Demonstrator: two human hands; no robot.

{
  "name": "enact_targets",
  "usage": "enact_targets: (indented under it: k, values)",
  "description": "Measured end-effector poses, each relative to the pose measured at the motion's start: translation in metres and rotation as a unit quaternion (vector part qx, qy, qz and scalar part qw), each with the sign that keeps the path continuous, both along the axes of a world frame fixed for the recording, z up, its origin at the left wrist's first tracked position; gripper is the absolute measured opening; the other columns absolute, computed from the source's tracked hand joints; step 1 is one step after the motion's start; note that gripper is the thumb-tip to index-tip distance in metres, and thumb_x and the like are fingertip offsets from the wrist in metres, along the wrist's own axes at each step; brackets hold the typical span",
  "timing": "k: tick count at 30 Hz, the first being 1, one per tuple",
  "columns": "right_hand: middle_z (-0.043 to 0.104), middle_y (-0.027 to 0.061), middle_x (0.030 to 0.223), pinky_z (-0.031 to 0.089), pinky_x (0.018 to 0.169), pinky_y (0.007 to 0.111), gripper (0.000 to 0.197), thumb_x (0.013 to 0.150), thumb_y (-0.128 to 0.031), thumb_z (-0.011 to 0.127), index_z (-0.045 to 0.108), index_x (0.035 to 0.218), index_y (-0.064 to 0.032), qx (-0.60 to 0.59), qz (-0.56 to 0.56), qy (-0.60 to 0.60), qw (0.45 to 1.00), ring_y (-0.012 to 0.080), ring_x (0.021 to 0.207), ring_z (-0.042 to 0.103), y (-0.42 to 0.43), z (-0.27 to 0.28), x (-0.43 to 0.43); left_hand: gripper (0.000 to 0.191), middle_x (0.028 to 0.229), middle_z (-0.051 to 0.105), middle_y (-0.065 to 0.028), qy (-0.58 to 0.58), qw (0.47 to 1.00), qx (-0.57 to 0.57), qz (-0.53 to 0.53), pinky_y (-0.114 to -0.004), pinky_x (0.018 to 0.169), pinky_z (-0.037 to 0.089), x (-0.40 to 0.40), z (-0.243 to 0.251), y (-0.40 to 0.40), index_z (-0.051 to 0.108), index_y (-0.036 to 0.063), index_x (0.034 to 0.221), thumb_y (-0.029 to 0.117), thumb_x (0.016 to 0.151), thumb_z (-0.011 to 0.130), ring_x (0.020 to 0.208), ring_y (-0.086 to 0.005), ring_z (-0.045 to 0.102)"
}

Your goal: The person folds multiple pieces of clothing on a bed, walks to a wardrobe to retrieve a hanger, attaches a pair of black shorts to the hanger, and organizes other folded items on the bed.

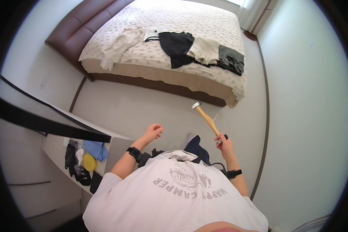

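Note:
My right hand (225, 145) grips one end of a wooden clothes hanger (208, 119) with metal clips. The hanger slants up and away over the floor, its thin metal hook (218, 116) pointing right. Nothing is in my left hand (152, 134), which hangs in the air with loosely bent fingers. Beyond both hands, garments lie along the near side of the bed (174, 14): a crumpled cream garment (123, 45), a black garment with straps (177, 47), cream shorts (204, 50) and a black-and-white striped garment (231, 59).
To my left, a white cabinet top (53, 145) carries a folded blue cloth (95, 150), a round yellow object (89, 162) and dark items. A black-edged panel (52, 120) juts above it. The brown headboard (75, 26) meets the left wall; another wall (295, 101) runs along my right.

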State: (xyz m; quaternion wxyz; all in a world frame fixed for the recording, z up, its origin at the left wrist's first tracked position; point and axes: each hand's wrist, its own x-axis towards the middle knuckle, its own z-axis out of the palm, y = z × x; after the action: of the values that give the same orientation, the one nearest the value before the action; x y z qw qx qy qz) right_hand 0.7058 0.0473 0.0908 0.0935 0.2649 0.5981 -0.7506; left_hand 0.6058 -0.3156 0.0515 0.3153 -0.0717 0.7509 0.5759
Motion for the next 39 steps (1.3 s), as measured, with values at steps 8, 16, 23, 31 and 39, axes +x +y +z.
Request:
enact_targets:
  k: [8, 16, 23, 31, 39]
  values:
    - [0.059, -0.0015, 0.081, 0.043, 0.049, 0.021, 0.017, 0.089, -0.028, 0.055, 0.053, 0.097, -0.0128, -0.058, -0.015, 0.023, 0.998, 0.0061, 0.055, 0.048, 0.069, -0.014, -0.268, 0.043, 0.085, 0.057, -0.0066, 0.045, 0.982, -0.127, 0.131, -0.026, 0.06, 0.047, -0.088, -0.001, 0.018, 0.046, 0.0042, 0.116, 0.024, 0.081, 0.06, 0.069, -0.0132, 0.058]
    - [0.059, -0.0005, 0.086, 0.044, 0.052, 0.023, 0.015, 0.09, -0.026, 0.055, 0.052, 0.099, -0.0139, -0.157, -0.078, -0.034, 0.984, 0.0082, 0.061, 0.05, 0.088, -0.064, -0.467, 0.035, 0.084, 0.059, -0.008, 0.048, 0.989, -0.076, 0.116, -0.027, 0.063, 0.049, -0.237, -0.038, 0.043, 0.054, -0.0002, 0.106, 0.023, 0.081, 0.06, 0.068, -0.0156, 0.06]
    - [0.059, 0.0027, 0.094, 0.045, 0.057, 0.026, 0.028, 0.088, -0.029, 0.058, 0.045, 0.108, -0.0161, -0.14, -0.144, -0.009, 0.98, 0.0142, 0.073, 0.056, 0.112, -0.094, -0.593, 0.028, 0.085, 0.064, -0.0132, 0.136, 0.984, -0.11, 0.018, -0.031, 0.066, 0.049, -0.435, -0.091, 0.055, 0.062, -0.0004, 0.098, 0.021, 0.081, 0.058, 0.071, -0.0192, 0.061]
    - [0.057, 0.004, 0.069, 0.046, 0.056, 0.028, 0.031, 0.079, -0.029, 0.065, 0.057, 0.09, -0.0007, 0.416, 0.169, 0.002, 0.894, 0.0145, 0.061, 0.055, 0.04, -0.166, -0.589, 0.041, 0.1, 0.062, -0.018, 0.033, 0.977, -0.17, -0.126, -0.041, 0.082, 0.046, -0.524, -0.14, 0.115, 0.058, -0.0003, 0.107, 0.027, 0.077, 0.062, 0.094, -0.0339, 0.058]
    - [0.059, 0.0116, 0.097, 0.039, 0.087, 0.041, 0.035, 0.066, -0.024, 0.072, 0.057, 0.091, -0.0045, 0.628, 0.524, 0.121, 0.562, 0.0282, 0.101, 0.05, -0.065, -0.133, -0.674, 0.047, 0.095, 0.06, -0.0252, -0.053, 0.966, -0.248, -0.047, -0.044, 0.078, 0.046, -0.522, -0.146, 0.159, 0.056, -0.0061, 0.099, 0.031, 0.073, 0.069, 0.092, -0.0395, 0.057]
